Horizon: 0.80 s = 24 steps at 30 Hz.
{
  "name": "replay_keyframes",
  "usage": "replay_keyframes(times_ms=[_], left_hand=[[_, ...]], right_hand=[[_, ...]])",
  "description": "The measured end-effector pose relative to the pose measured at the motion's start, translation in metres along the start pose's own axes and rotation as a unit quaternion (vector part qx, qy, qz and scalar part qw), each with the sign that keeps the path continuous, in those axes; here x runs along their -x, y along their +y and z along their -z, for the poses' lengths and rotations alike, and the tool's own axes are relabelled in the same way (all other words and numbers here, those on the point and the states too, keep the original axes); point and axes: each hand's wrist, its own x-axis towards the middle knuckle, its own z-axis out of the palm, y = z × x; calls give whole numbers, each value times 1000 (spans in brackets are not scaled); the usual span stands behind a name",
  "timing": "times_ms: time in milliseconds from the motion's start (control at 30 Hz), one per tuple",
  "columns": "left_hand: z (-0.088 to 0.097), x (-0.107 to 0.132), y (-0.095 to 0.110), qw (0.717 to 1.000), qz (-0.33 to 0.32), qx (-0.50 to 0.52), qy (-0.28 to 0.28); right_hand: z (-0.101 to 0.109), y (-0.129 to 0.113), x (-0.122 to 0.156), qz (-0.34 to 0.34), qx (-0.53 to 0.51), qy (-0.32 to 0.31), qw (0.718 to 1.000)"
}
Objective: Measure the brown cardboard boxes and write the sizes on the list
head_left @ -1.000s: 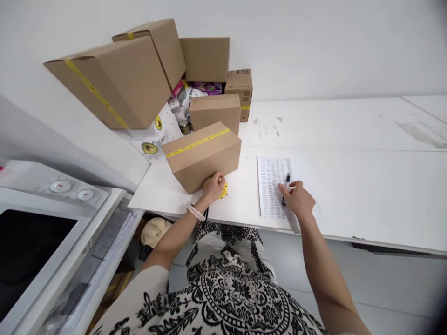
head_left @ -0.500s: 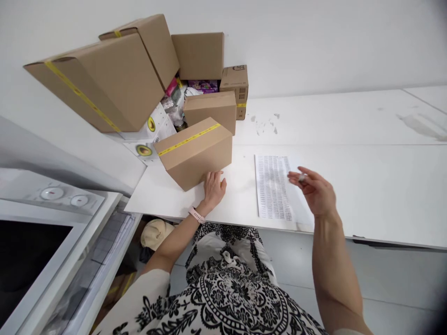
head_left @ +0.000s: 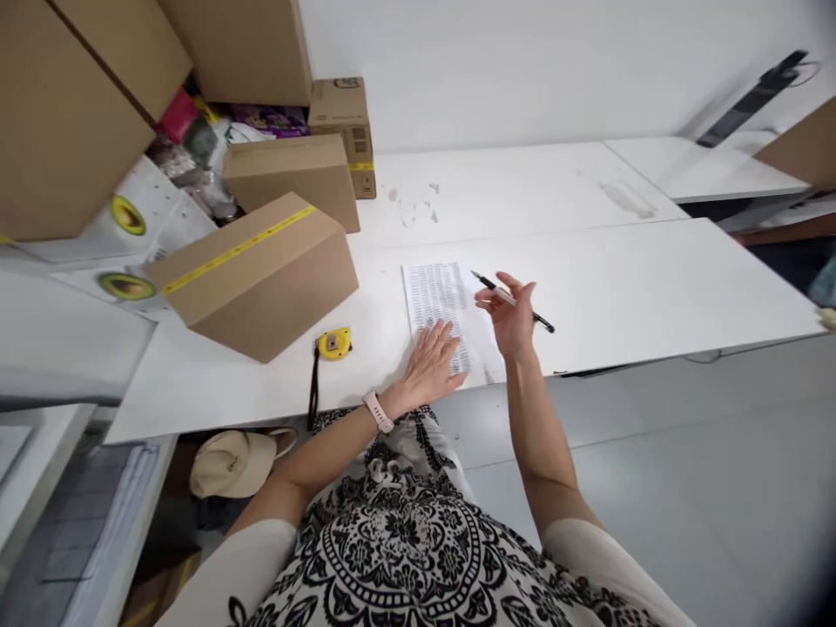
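Observation:
My left hand (head_left: pixel 431 361) lies flat with fingers spread on the lower left part of a printed sheet of paper (head_left: pixel 434 292). Above the sheet's right side, my right hand (head_left: pixel 513 322) holds a black and white pen (head_left: pixel 542 323), its tip pointing to the upper left and clear of the paper. A yellow tape measure (head_left: pixel 335 344) with a black wrist strap sits on the table to the left of the sheet. Behind it stands a closed cardboard box (head_left: pixel 280 292) sealed with yellow tape.
More cardboard boxes (head_left: pixel 293 174) and bagged goods crowd the back left of the white table (head_left: pixel 620 287). A beige cap (head_left: pixel 232 461) is below the left edge. At the far right, a long black object (head_left: pixel 751 100) leans by the wall, and part of another person's arm (head_left: pixel 790 231) shows.
My left hand has gone from the box to the paper. The tape measure, hidden before, now shows. My right hand has turned, exposing the pen. The view has swung right.

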Motion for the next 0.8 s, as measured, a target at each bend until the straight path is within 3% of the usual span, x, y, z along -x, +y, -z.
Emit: replay_keyframes(times_ms=[100,233,333,500,667,800], left_hand=[[8,-34,-13,999,34,21,-13],[10,-82,-40,994,87,58,40],[1,-106,-54,992,91,69,62],[-15,-117,-61,989,89,80,82],[-20,-119,-61,986,94,85,106],[-22,-121,-60,985,103,85,109]], right_hand=[[5,19,-18,-30,-33,-55,998],[8,48,-39,-38,-12,-42,998],[9,62,-41,-42,22,-45,998],[13,67,-35,-42,33,-88,995],[13,66,-36,4,144,-55,988],[9,67,-37,17,171,-64,983]])
